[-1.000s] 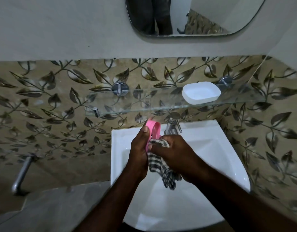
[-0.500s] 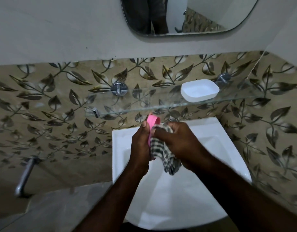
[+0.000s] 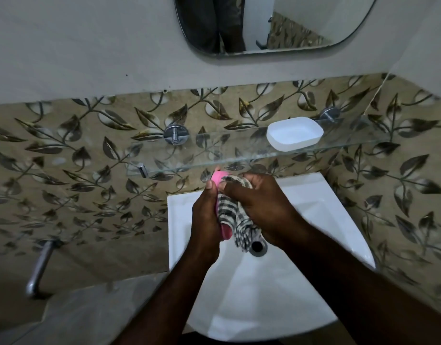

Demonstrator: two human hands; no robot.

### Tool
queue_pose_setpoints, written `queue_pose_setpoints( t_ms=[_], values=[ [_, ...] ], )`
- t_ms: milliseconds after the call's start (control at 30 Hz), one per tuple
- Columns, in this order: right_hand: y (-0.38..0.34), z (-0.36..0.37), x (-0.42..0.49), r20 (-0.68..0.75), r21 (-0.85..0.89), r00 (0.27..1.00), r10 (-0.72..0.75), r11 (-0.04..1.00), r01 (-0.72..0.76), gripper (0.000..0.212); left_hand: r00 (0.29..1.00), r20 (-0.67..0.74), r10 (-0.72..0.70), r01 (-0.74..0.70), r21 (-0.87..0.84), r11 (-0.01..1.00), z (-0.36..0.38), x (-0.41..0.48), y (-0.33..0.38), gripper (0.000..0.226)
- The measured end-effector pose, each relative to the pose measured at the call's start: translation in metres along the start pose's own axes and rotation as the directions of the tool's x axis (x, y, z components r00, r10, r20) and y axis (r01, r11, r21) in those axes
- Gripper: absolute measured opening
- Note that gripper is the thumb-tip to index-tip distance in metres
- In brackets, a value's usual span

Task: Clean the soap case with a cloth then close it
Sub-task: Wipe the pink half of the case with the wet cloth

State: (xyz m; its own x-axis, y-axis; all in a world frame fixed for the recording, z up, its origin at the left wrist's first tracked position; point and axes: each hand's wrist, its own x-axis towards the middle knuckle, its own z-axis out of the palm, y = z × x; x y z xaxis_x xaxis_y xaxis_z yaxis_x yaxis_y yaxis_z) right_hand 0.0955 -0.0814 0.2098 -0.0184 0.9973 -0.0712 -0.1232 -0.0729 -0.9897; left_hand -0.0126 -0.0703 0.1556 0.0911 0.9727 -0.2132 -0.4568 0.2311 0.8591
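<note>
My left hand (image 3: 206,217) grips the pink half of the soap case (image 3: 220,178), held on edge over the white sink (image 3: 301,195). My right hand (image 3: 261,207) holds a black-and-white checked cloth (image 3: 229,212) and presses it against the pink piece; the cloth's loose end hangs down toward the drain (image 3: 257,247). Most of the pink piece is hidden between hands and cloth. The white half of the soap case (image 3: 294,133) lies open side up on the glass shelf (image 3: 202,155), apart from both hands.
The glass shelf sticks out from the leaf-patterned tiled wall just above my hands, on two chrome brackets (image 3: 175,134). A mirror (image 3: 271,23) hangs above. A metal pipe (image 3: 39,267) stands at lower left. The tap is hidden behind my hands.
Both hands with the pink piece and cloth have shifted up toward the shelf. The right hand has slid the cloth along the pink piece. The white half has stayed on the shelf.
</note>
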Motion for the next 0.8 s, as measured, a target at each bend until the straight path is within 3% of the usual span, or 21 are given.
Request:
queue_pose_setpoints(
  t_ms=[167, 233, 300, 367, 433, 500, 567, 600, 667, 733, 800],
  values=[
    [0.028, -0.001, -0.031, 0.21, -0.28, 0.977, 0.017, 0.959, 0.043, 0.02, 1.0, -0.009, 0.018, -0.017, 0.038, 0.999, -0.013, 0.013, 0.011, 0.036],
    [0.032, -0.005, -0.032, 0.234, -0.37, 0.972, 0.003, 0.925, 0.086, 0.019, 0.999, -0.027, -0.037, 0.037, -0.008, 0.999, -0.012, 0.011, 0.012, 0.05],
    [0.029, -0.004, -0.029, 0.247, -0.317, 0.969, 0.011, 0.946, 0.07, 0.02, 0.997, -0.017, -0.071, 0.069, -0.075, 0.995, -0.012, 0.008, 0.01, 0.058],
    [0.027, 0.002, -0.028, 0.208, -0.23, 0.978, 0.003, 0.972, 0.046, 0.017, 0.998, 0.022, -0.057, 0.059, -0.106, 0.993, -0.01, 0.008, 0.012, 0.05],
    [0.027, 0.008, -0.031, 0.178, -0.242, 0.982, -0.069, 0.964, 0.112, 0.008, 0.999, 0.043, -0.02, 0.026, -0.134, 0.991, -0.009, 0.011, 0.017, 0.042],
    [0.034, 0.001, -0.033, 0.245, -0.414, 0.957, -0.157, 0.875, 0.25, 0.005, 0.998, 0.052, -0.037, 0.044, -0.15, 0.988, -0.009, 0.009, 0.021, 0.046],
    [0.037, -0.016, -0.034, 0.344, -0.725, 0.923, -0.17, 0.577, 0.376, 0.014, 0.992, 0.042, -0.116, 0.12, -0.102, 0.988, -0.012, 0.01, 0.017, 0.071],
    [0.037, -0.019, -0.032, 0.339, -0.775, 0.929, -0.147, 0.516, 0.364, 0.014, 0.989, 0.04, -0.143, 0.146, -0.085, 0.986, -0.012, 0.009, 0.014, 0.08],
    [0.034, -0.015, -0.032, 0.321, -0.693, 0.94, -0.117, 0.647, 0.317, 0.008, 0.988, 0.025, -0.15, 0.152, -0.081, 0.985, -0.01, 0.007, 0.01, 0.081],
    [0.033, -0.003, -0.031, 0.25, -0.54, 0.959, -0.133, 0.803, 0.252, 0.014, 0.993, 0.017, -0.117, 0.118, -0.114, 0.986, -0.009, 0.008, 0.012, 0.061],
    [0.035, 0.002, -0.034, 0.255, -0.509, 0.94, -0.228, 0.795, 0.331, 0.015, 0.997, 0.013, -0.079, 0.08, -0.144, 0.986, -0.009, 0.008, 0.016, 0.054]
  ],
)
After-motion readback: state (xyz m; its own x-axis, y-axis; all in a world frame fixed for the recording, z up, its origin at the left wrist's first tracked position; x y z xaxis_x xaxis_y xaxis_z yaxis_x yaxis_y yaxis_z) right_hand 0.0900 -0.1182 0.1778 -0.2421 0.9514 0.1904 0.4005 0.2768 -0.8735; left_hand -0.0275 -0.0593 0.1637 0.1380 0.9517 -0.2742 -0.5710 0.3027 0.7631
